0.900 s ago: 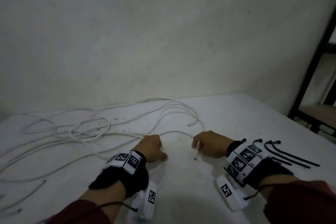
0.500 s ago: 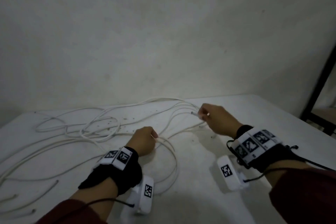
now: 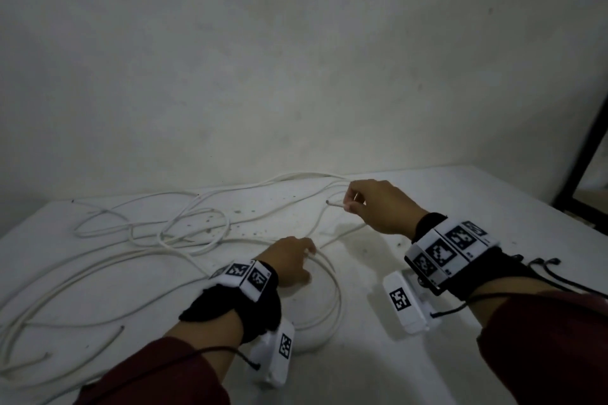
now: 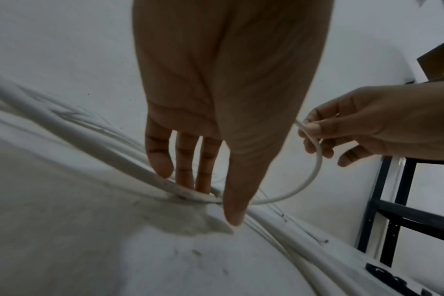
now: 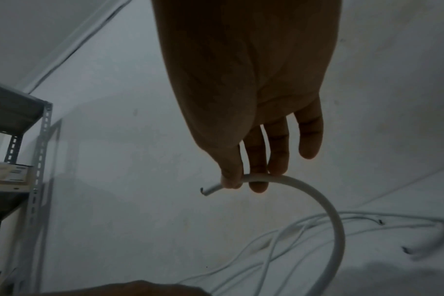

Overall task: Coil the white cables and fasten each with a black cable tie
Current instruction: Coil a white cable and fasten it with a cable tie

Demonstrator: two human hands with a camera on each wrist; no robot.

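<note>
The cable [image 3: 332, 293] lies partly looped on the table [image 3: 460, 207]. One curve of it sweeps round in front of the left hand [image 3: 286, 260]; from that hand it rises in an arc up to the right hand [image 3: 378, 207]. Its cut end [image 3: 329, 203] pokes out of the right hand, pointing left, off the table top and roughly level.

The right hand pinches the cable just behind that end between thumb and fingers [image 5: 256, 180], the little finger held loose. The left hand is down at the table with its fingers [image 4: 160, 160] fairly straight, the tips touching the cable where it meets the surface; the thumb [image 4: 236, 210] reaches over the near side of it. I can't tell whether it really grips or only presses.

Left of the left hand, the other cables [image 3: 194, 233] sprawl loose and overlapping across the table, several long runs trailing off toward the near left edge, with bare ends here and there. None is bundled. They lie well apart from the right hand and nothing crosses the arc between the two hands.

Right of the right wrist, thin black ties [image 3: 546, 265] show near the wristband, mostly hidden by the arm. Beyond the table's right side stands a dark metal rack [image 4: 393, 210]. A plain wall [image 3: 296, 59] rises behind the table.
</note>
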